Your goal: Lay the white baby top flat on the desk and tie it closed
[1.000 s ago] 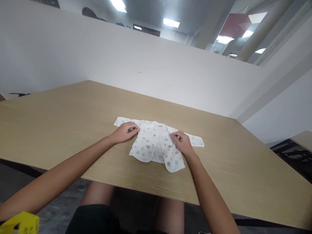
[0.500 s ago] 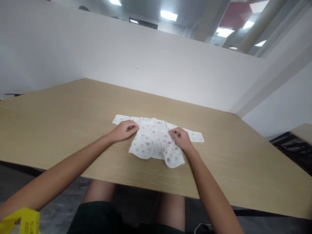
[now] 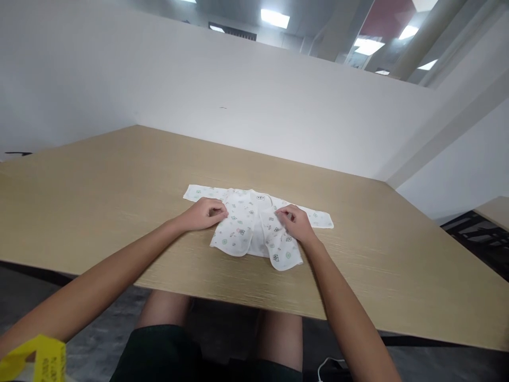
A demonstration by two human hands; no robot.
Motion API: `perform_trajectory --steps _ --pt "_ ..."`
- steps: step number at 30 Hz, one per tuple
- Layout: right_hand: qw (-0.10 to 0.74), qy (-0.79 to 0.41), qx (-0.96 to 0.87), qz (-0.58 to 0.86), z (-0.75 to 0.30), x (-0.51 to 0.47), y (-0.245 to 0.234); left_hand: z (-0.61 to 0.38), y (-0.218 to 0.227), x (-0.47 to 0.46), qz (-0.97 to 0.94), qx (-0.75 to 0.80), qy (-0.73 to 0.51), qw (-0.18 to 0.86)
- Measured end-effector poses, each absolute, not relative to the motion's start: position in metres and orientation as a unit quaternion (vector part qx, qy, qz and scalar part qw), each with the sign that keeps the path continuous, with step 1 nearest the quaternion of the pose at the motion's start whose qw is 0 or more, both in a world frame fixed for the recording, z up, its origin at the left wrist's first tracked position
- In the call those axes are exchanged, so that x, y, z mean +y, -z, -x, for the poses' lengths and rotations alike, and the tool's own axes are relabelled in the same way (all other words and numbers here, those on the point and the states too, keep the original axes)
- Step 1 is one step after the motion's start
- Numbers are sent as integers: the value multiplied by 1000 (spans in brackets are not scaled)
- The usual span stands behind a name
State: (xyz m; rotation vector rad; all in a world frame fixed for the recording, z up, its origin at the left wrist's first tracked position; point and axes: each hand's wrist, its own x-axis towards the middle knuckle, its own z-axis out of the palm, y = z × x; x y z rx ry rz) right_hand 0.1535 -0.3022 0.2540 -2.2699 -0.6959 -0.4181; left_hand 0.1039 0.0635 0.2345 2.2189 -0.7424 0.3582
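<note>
A small white baby shirt (image 3: pixel 234 228) with a print of green and dark little figures lies spread on the table, its front parted and both sleeves stretched out sideways. My left hand (image 3: pixel 204 213) rests at the shirt's left side below the sleeve, thumb and fingertips pinched together at the fabric edge. On the right front panel, my right hand (image 3: pixel 296 222) pinches the cloth near the chest, with fingers curled. The neckline with its small printed label faces the far side of the table.
The wooden table (image 3: pixel 159 164) runs back to a white partition wall (image 3: pixel 238 85). At the right edge stands a dark rack (image 3: pixel 477 239) under a light top. A yellow printed strip (image 3: pixel 47 361) shows at the lower left, and a white cable (image 3: pixel 328 363) hangs below the table.
Both hands stay almost in place on the shirt. The whole view has shifted slightly, with the scene sitting a little higher in the picture.
</note>
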Motion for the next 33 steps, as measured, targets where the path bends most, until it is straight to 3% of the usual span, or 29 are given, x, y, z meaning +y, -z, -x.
perform_trajectory --steps 6,12,18,23,28,33 --pt "329 183 -280 883 -154 -306 -259 -103 -236 61 -871 -292 -151 364" --pt "301 247 -198 900 -178 -350 -257 -124 -227 79 -891 -203 -240 329" --pt "141 83 -69 984 -193 -378 -240 -149 -202 102 -969 -98 -100 204" --pt "62 91 54 992 -196 -393 -243 -155 -202 108 -983 -24 -97 152" --pt "82 153 -16 985 -192 -380 -247 -154 -205 102 -976 -30 -158 150" --pt "104 60 -98 988 -185 -348 -244 -152 -199 87 -972 -96 -138 165"
